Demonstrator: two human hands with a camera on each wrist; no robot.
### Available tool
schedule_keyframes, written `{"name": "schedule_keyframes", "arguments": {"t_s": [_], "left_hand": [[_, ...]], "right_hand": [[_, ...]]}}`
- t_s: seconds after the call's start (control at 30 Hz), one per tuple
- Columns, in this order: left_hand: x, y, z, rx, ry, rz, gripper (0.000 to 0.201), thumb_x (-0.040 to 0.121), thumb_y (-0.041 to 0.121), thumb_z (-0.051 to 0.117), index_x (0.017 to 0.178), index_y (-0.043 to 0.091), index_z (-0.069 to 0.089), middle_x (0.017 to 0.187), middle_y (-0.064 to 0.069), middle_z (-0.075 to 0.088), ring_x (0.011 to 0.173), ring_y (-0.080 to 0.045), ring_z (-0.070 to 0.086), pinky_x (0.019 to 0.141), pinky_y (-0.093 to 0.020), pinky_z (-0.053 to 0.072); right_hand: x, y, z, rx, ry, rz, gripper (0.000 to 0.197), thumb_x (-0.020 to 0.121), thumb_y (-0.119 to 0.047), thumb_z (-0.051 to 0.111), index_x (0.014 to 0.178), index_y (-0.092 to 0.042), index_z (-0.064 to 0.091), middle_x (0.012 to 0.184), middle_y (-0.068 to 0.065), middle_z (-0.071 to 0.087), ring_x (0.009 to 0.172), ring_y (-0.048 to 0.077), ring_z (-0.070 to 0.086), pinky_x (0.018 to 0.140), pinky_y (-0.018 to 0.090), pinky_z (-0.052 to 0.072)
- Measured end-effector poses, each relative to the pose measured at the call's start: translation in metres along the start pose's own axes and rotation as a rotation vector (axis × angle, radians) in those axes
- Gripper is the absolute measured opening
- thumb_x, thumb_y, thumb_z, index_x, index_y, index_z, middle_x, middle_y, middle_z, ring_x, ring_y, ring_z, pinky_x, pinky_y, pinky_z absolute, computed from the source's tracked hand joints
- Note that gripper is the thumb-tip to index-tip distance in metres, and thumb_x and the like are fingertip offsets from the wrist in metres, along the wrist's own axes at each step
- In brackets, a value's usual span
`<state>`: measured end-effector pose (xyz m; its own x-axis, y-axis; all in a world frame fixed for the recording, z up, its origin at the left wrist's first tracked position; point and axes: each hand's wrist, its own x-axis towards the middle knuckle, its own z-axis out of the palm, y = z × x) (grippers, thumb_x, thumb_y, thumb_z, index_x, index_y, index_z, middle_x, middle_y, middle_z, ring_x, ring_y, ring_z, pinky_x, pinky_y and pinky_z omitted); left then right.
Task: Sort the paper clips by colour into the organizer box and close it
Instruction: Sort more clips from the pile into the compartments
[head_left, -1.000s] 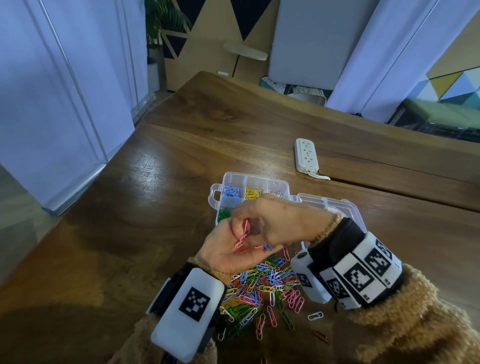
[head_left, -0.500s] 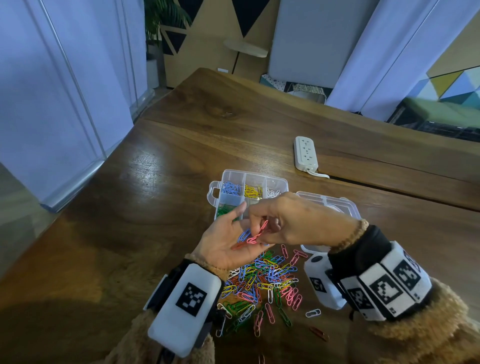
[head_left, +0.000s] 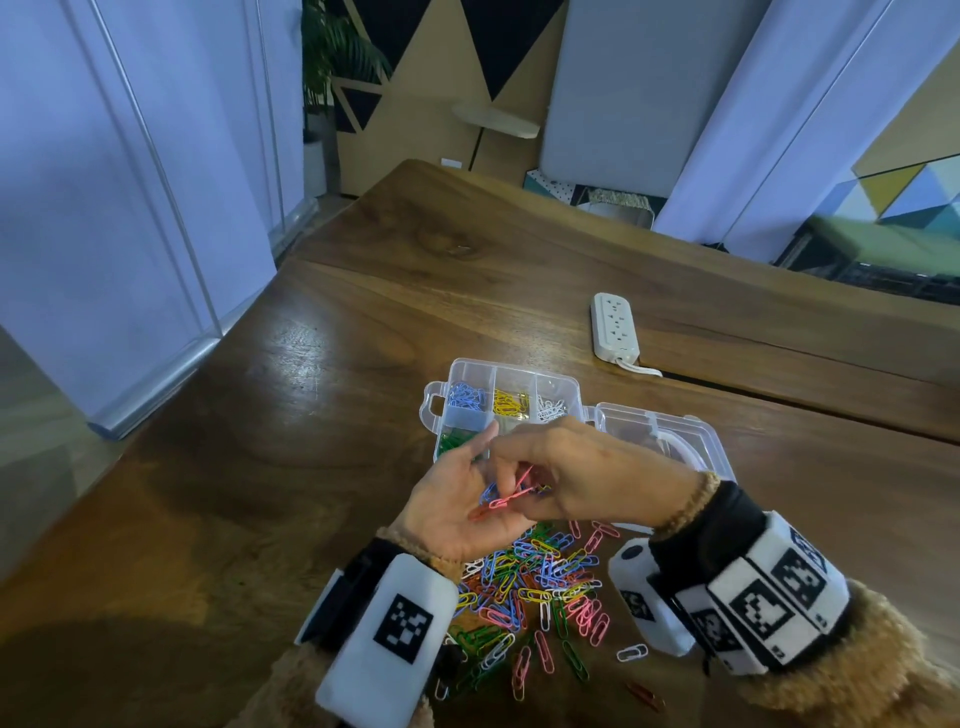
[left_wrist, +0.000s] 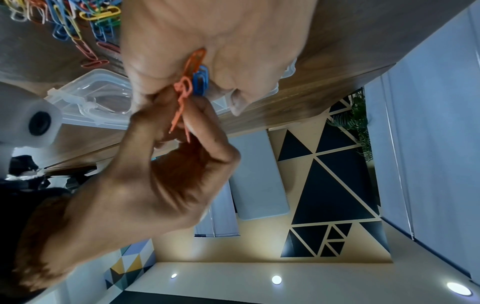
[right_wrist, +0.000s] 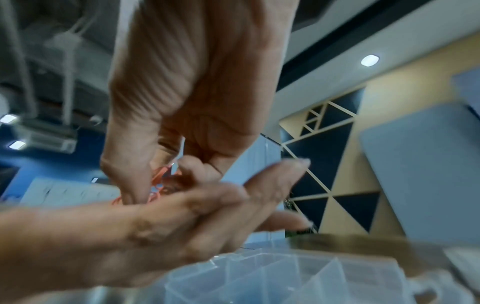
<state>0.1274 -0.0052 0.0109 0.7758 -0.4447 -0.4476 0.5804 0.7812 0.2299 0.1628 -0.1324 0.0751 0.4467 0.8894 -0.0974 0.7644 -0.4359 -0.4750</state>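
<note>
- The dark brown wooden table (head_left: 322, 467), with a glossy grained top, runs wide and bare to the left of the work; its near-left edge falls away to the floor.
- A white plastic power strip (head_left: 615, 326) lies flat on the far side, well apart from the box.
- The clear plastic organizer box (head_left: 460, 370) sits open past the hands, its hinged lid (head_left: 670, 431) folded flat to the right. Thin walls split it into compartments: blue clips at far left, yellow in the middle, white at right, green in the near-left one.
- The loose heap of coloured wire paper clips (head_left: 535, 587) spreads on the table between the wrists, just near of the box, with a few strays at its near edge.
- The left hand (head_left: 457, 499) is held palm up above the heap, fingers relaxed, cradling an orange clip (left_wrist: 196, 61) and a blue clip (left_wrist: 201, 82).
- The right hand (head_left: 587, 475) curls over that palm, its thumb and fingertips pinching a tangle of pink paper clips (head_left: 511, 491) that touches the left palm.
</note>
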Motion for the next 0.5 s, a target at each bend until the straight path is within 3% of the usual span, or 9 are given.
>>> {"name": "schedule_keyframes", "arguments": {"t_s": [0.07, 0.17, 0.3, 0.37, 0.5], "left_hand": [[0.000, -0.001, 0.003, -0.018, -0.068, -0.006, 0.059, 0.100, 0.034, 0.037, 0.078, -0.009, 0.071, 0.088, -0.023, 0.069, 0.077, -0.034, 0.071, 0.073, -0.048, 0.057], [-0.003, -0.003, 0.006, -0.008, -0.109, 0.009, 0.056, 0.102, 0.031, 0.035, 0.086, -0.007, 0.074, 0.103, -0.027, 0.068, 0.085, -0.041, 0.069, 0.072, -0.057, 0.054], [-0.005, -0.003, 0.006, 0.013, -0.124, 0.030, 0.063, 0.101, 0.034, 0.033, 0.085, -0.013, 0.072, 0.099, -0.034, 0.066, 0.082, -0.048, 0.067, 0.073, -0.055, 0.054], [-0.006, -0.003, 0.007, 0.012, -0.114, 0.019, 0.064, 0.100, 0.036, 0.036, 0.087, -0.017, 0.070, 0.100, -0.036, 0.064, 0.082, -0.050, 0.067, 0.073, -0.056, 0.054], [-0.003, -0.001, 0.008, 0.015, -0.039, 0.038, 0.066, 0.100, 0.038, 0.037, 0.074, -0.012, 0.071, 0.088, -0.026, 0.070, 0.075, -0.039, 0.071, 0.069, -0.052, 0.057]], "right_hand": [[0.000, 0.004, -0.002, 0.185, 0.090, 0.063, 0.015, 0.075, -0.003, 0.071, 0.083, -0.011, 0.061, 0.074, -0.013, 0.059, 0.063, -0.007, 0.052, 0.063, 0.004, 0.036], [0.002, 0.008, -0.004, 0.502, 0.164, 0.137, 0.020, 0.076, 0.007, 0.068, 0.082, -0.010, 0.058, 0.081, 0.010, 0.066, 0.067, 0.006, 0.056, 0.062, 0.014, 0.043], [0.000, 0.002, -0.012, 0.688, 0.209, 0.184, 0.021, 0.078, 0.013, 0.063, 0.079, -0.006, 0.054, 0.076, 0.005, 0.062, 0.051, -0.005, 0.055, 0.051, 0.006, 0.041], [-0.002, 0.000, -0.016, 0.619, 0.215, 0.190, 0.019, 0.078, 0.009, 0.065, 0.080, -0.007, 0.055, 0.076, 0.006, 0.061, 0.048, -0.005, 0.053, 0.049, 0.006, 0.039], [-0.003, -0.003, -0.011, 0.199, 0.118, 0.171, 0.016, 0.077, -0.006, 0.072, 0.080, -0.017, 0.060, 0.070, -0.016, 0.057, 0.061, -0.010, 0.053, 0.060, 0.004, 0.037]]}}
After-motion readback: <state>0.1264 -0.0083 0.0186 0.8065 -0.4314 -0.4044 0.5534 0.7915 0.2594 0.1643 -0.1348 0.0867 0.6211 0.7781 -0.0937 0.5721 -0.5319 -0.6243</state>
